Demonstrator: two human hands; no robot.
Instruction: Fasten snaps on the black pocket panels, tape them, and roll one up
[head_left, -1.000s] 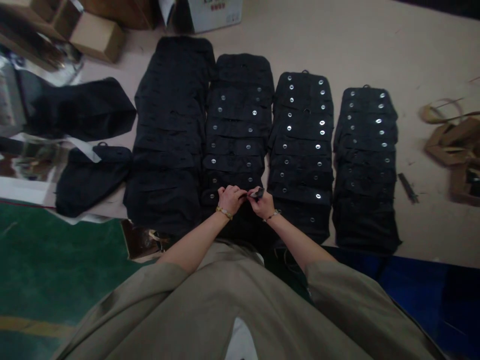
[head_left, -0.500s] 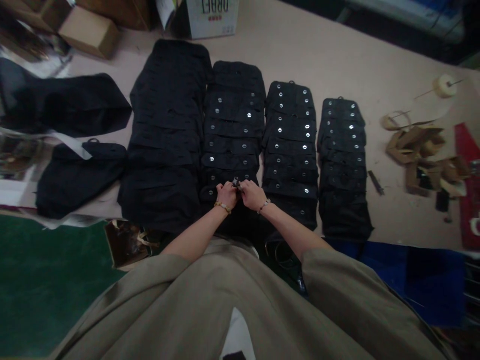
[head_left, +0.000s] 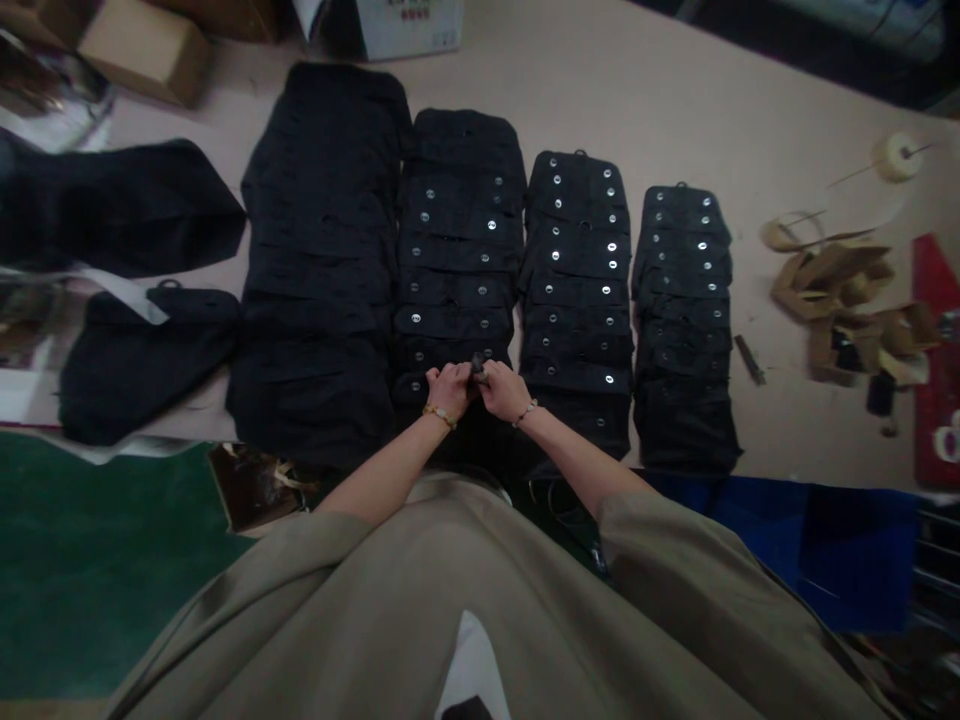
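Note:
Both hands are together over the near end of the second row of black fabric pieces [head_left: 457, 290], which overlap like shingles and carry silver eyelets. My left hand [head_left: 450, 390] is closed at the edge of the nearest piece, its fingertips bent inward. Beside it, my right hand [head_left: 504, 390] pinches a small dark metal-looking part [head_left: 478, 366] that pokes up between the two hands; its exact kind is too blurred to tell. What lies under the fingers is hidden.
To the left lies a wider row of black fabric [head_left: 322, 250] without visible eyelets. Two eyeleted rows [head_left: 577, 270] [head_left: 682, 300] lie to the right. Further right are a metal strip [head_left: 749, 360], torn cardboard boxes [head_left: 832, 275] and a spool [head_left: 896, 158]. Cartons [head_left: 146, 55] stand at the back left.
The view has shifted slightly, so the rows sit a little further left and higher. My hands stay together in the same place, with the small dark part still between them.

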